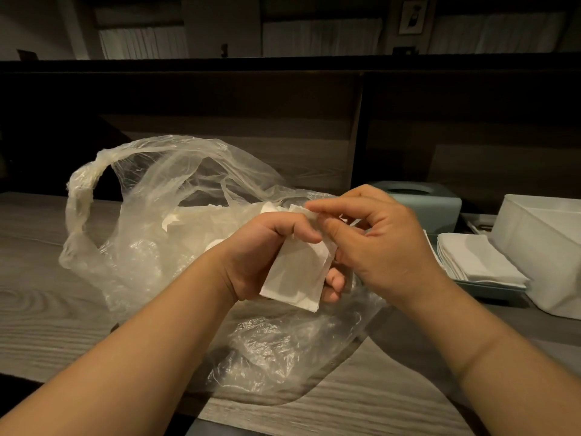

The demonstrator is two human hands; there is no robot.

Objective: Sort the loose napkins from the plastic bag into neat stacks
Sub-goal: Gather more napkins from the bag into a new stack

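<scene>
A clear plastic bag [151, 215] lies open on the wooden table, with loose white napkins [195, 220] showing through it. Above the bag, my left hand [267, 250] grips a small bundle of folded white napkins [295, 275], fingers curled round it from behind. My right hand [374, 237] pinches the top corner of that bundle between thumb and forefinger. A neat stack of white napkins [481, 262] rests in a teal tray at the right.
A teal tissue box [440, 209] stands behind the tray. A white container [540, 247] sits at the far right edge. A dark wooden partition [283, 121] rises behind the table. Bare table [41, 294] lies to the left of the bag.
</scene>
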